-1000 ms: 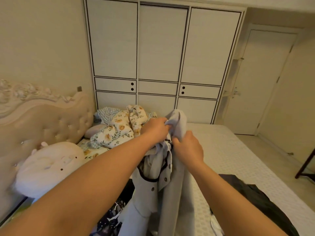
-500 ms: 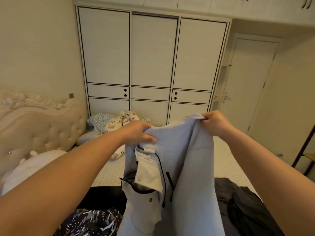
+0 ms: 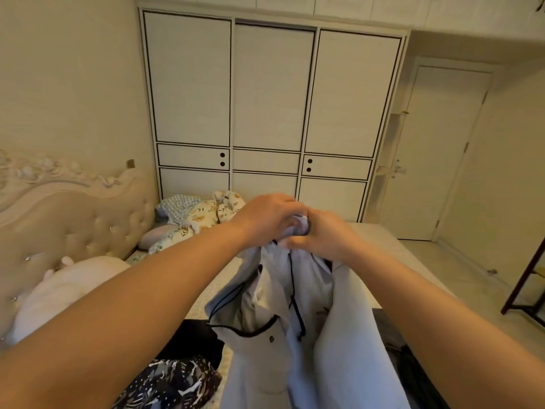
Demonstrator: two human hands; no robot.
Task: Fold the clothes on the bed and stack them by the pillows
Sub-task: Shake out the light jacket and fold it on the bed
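Your bed runs from the tufted headboard at its left edge toward the wardrobe. Above its middle hangs the pale grey garment. Your left hand and right hand touch, both pinching its bunched top edge.

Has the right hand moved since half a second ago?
Yes. The right hand has swung left, from in front of the wardrobe's right edge to meet the left hand.
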